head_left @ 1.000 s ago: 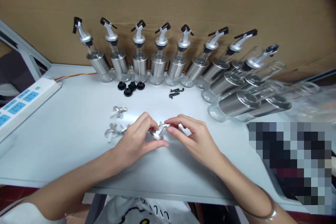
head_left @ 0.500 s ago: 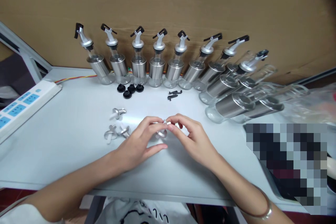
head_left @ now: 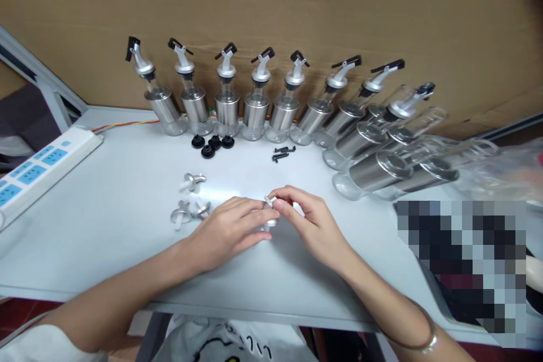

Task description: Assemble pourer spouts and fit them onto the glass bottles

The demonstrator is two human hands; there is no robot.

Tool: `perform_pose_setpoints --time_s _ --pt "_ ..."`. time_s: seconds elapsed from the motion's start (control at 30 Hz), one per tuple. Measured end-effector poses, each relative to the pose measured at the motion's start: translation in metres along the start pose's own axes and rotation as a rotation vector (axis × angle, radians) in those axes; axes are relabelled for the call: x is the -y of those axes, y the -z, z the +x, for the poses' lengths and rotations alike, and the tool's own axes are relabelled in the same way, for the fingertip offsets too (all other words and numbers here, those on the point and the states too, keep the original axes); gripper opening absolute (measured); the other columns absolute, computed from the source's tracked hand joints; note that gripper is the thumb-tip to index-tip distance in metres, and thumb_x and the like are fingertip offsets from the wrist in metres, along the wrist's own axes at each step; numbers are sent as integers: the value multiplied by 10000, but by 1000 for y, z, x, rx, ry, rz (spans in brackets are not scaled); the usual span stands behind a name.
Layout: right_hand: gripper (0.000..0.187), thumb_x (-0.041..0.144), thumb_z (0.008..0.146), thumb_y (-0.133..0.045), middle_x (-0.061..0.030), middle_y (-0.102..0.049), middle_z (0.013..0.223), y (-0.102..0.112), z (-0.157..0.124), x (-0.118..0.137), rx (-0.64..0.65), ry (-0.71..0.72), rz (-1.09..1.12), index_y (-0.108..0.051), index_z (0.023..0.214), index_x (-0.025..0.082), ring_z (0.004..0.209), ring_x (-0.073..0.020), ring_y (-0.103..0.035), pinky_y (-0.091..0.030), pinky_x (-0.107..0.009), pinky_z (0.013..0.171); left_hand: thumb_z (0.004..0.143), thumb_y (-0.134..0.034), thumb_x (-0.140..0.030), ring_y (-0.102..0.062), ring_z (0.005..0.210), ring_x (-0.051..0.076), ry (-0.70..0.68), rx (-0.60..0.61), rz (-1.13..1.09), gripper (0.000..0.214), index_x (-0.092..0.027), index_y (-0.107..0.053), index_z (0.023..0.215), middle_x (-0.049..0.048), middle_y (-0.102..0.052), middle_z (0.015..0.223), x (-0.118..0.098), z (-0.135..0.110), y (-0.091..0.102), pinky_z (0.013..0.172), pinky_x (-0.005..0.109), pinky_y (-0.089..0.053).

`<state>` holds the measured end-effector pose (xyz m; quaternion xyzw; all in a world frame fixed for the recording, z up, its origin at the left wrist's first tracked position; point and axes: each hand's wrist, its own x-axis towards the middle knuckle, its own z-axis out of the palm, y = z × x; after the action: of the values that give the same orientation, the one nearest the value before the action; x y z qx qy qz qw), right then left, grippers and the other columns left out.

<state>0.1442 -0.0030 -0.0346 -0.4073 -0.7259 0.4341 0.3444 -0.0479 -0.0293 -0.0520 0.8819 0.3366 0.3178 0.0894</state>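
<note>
Between my two hands is a silver pourer spout (head_left: 270,202), its base partly hidden by my fingers. My left hand (head_left: 231,229) is closed round its lower part, thumb below and fingers above. The fingertips of my right hand (head_left: 307,218) pinch the top end of the same spout. Left of my hands lie three more silver pourer spouts (head_left: 181,215) with clear stems. Behind them sit several black rubber stoppers (head_left: 207,151). A few small black lever pieces (head_left: 283,153) lie on the table beyond my hands.
Glass-and-steel oil bottles (head_left: 255,110) with pourers line the back of the white table (head_left: 127,226). Bottles without pourers (head_left: 382,172) stand at the right. A white power strip (head_left: 46,167) lies at the left, and a blurred-out object (head_left: 462,260) at the right edge.
My left fingers have moved slightly right and closed further over the spout. The spout's top now shows tilted between my hands. The view has shifted slightly.
</note>
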Motion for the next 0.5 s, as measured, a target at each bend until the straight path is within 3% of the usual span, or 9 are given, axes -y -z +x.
perform_pose_setpoints --time_s 0.5 --pt "163 187 943 -519 -39 -691 788 25 4 -2 77 324 -275 -681 953 168 717 -149 -620 -480 -285 722 1000 -406 -200 -678 821 117 -103 -43 57 169 -170 -548 1087 42 -729 954 -4 4 7 775 268 -517"
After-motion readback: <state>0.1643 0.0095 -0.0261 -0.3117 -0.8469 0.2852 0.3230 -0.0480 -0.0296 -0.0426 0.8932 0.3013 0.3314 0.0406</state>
